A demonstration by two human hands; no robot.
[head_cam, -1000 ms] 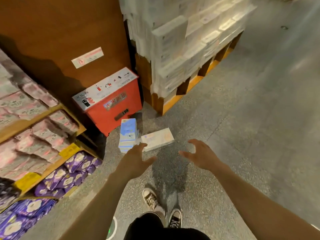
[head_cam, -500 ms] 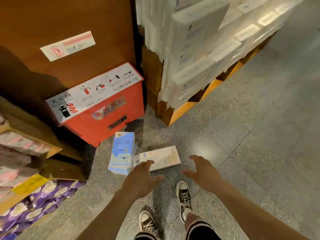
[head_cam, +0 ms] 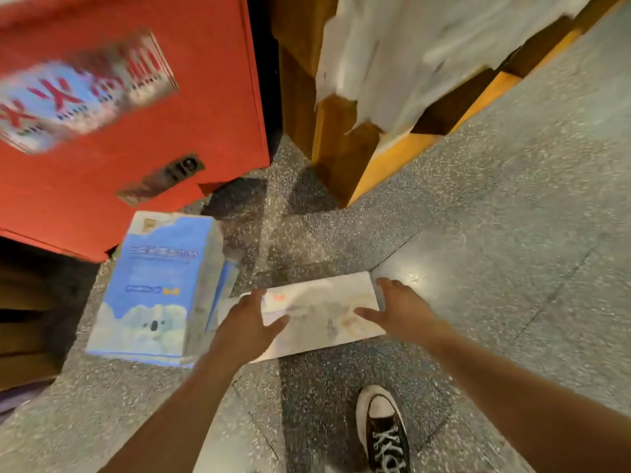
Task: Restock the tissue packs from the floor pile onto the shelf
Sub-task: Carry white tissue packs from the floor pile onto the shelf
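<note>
left hand [head_cam: 246, 324] and right hand [head_cam: 400, 307] lowered to opposite ends of white tissue pack [head_cam: 317, 314], view nearer

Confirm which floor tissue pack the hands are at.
The white tissue pack, lying flat right of the blue tissue pack: left hand and right hand spread over its two ends. No hand is on the blue one.

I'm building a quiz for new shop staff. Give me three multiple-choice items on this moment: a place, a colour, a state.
1. Relative to the white pack, the blue pack lies: A) on top B) to its right C) to its left.
2. The big box is: A) green B) red C) yellow.
3. The left hand and right hand are: A) spread open B) clenched fists C) gripping the blue pack.
C: it sits leftward. B: its front is red. A: both spread at the white pack's ends.
</note>
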